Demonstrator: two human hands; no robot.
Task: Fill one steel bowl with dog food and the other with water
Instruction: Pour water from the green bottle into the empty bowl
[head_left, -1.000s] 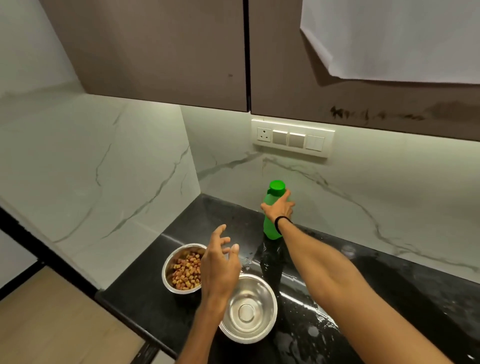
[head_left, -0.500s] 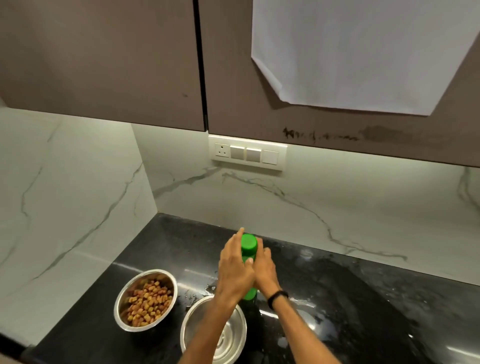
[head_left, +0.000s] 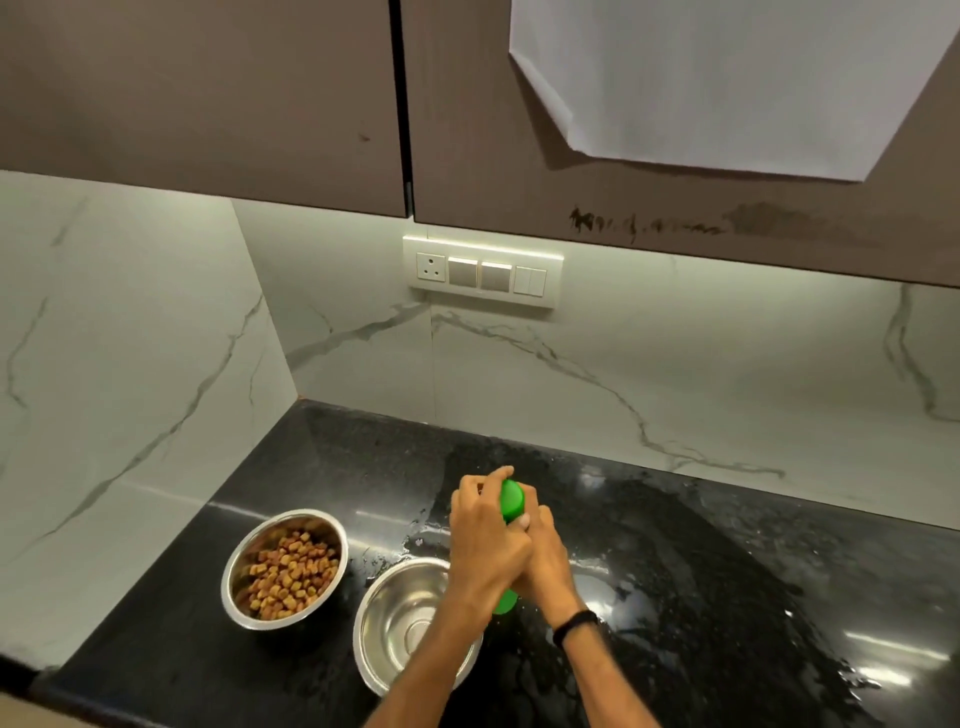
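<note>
A steel bowl (head_left: 244, 608) holding brown dog food (head_left: 288, 574) stands at the left of the black counter. Beside it, to the right, a second steel bowl (head_left: 400, 618) shows a bare shiny inside; my left forearm crosses its right rim. A green bottle (head_left: 511, 501) stands upright just behind that bowl. My left hand (head_left: 485, 540) curls around the green cap at the top. My right hand (head_left: 545, 558) grips the bottle's body lower down, hiding most of it; only the cap and a bit of the base show.
The black counter (head_left: 701, 597) is wet, with puddles and droplets around the bottle and to the right. Marble walls meet in a corner at the back left. A switch panel (head_left: 482, 271) hangs on the back wall under brown cabinets with a white sheet.
My right hand brought the bottle from the back toward the bare bowl. My left hand rose from above the bowls and closed round the cap. The view tilted up and shifted.
</note>
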